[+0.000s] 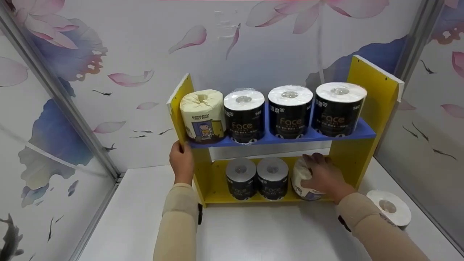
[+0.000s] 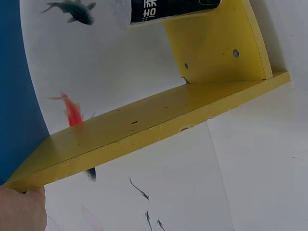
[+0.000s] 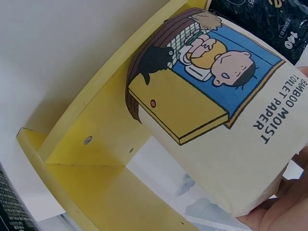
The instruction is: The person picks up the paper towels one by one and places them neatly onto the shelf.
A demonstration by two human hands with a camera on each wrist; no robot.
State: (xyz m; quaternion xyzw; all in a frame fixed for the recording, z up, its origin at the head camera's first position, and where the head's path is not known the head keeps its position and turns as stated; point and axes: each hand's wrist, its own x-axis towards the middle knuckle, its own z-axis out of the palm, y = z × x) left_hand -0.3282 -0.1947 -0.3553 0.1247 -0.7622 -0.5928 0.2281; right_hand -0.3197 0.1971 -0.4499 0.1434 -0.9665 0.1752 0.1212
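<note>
My right hand (image 1: 322, 175) grips a cream-wrapped toilet paper roll (image 1: 302, 177) from above at the right end of the lower board. In the right wrist view the roll's cartoon print (image 3: 207, 72) faces the camera, with fingers (image 3: 284, 207) round its top end. At the yellow and blue shelf (image 1: 290, 139), my left hand (image 1: 182, 163) holds the left side panel just below the blue board; some of its fingers are hidden behind. Two black-wrapped rolls (image 1: 241, 186) (image 1: 272, 186) stand upright to the left of the gripped roll.
On the blue board stand a cream roll (image 1: 203, 117) and three black-wrapped rolls (image 1: 290, 112). Another roll (image 1: 393, 208) stands on the white table (image 1: 253, 232), right of the shelf. Flower-printed walls (image 1: 145, 43) enclose the back and sides.
</note>
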